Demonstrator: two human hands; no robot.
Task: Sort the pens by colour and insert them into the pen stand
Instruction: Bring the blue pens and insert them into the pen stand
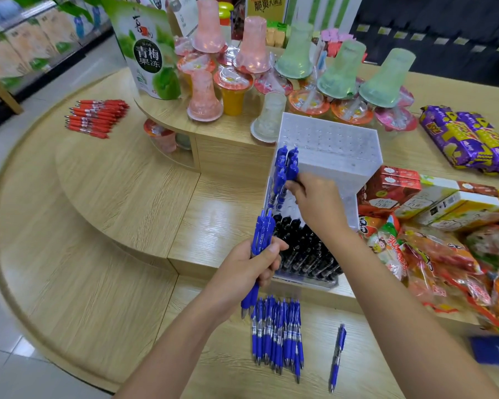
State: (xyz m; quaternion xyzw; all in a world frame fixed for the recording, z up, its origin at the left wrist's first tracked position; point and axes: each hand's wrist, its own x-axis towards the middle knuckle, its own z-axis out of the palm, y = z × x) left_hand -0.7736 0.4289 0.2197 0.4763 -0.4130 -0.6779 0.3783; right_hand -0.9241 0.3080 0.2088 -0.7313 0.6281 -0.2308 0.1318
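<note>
A clear acrylic pen stand (pixel 334 151) with rows of holes stands on the wooden counter. Black pens (pixel 306 249) fill its near rows, and several blue pens (pixel 283 165) stand in rows behind them. My right hand (pixel 314 200) pinches one blue pen (pixel 293 168) at the stand's left side. My left hand (pixel 251 263) grips a small bundle of blue pens (pixel 261 234), held upright just left of the stand. A pile of blue pens (pixel 277 335) lies on the lower step, with a single blue pen (pixel 337 355) to its right. A pile of red pens (pixel 95 118) lies far left.
Jelly cups and plastic tumblers (pixel 254 50) crowd the raised shelf behind the stand. Snack boxes (pixel 432 200) and bagged snacks (pixel 444 260) lie to the right, purple packets (pixel 470 139) beyond them. A green jelly bag (pixel 147 50) stands at the back left.
</note>
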